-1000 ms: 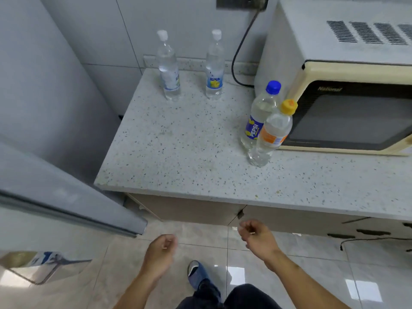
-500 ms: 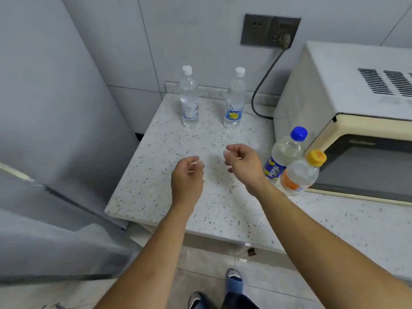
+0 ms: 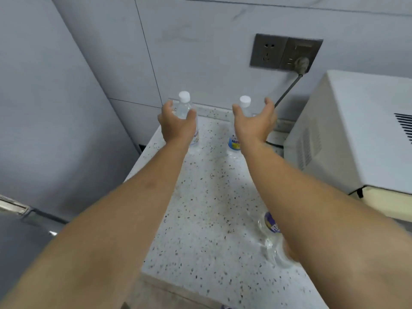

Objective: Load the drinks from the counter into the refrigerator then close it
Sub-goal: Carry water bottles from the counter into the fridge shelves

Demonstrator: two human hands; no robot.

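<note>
Two clear water bottles with white caps stand at the back of the speckled counter (image 3: 200, 208). My left hand (image 3: 178, 127) has its thumb and fingers curled round the shoulder of the left water bottle (image 3: 183, 107). My right hand (image 3: 254, 123) is spread wide in front of the right water bottle (image 3: 244, 103), thumb on one side and fingers on the other, with a gap around it. Near the front, a Pepsi bottle (image 3: 270, 224) and a second bottle (image 3: 275, 253) are mostly hidden under my right forearm.
A cream microwave (image 3: 356, 130) fills the counter's right side, and its cord (image 3: 287, 91) runs up to a wall socket (image 3: 285, 52). The grey refrigerator side (image 3: 44, 108) is on the left, with its open door edge (image 3: 17, 208) at lower left.
Both arms have stretched from the middle of the counter to the two back bottles. My left hand has come round the left bottle, and my right hand has opened wide at the right one.
</note>
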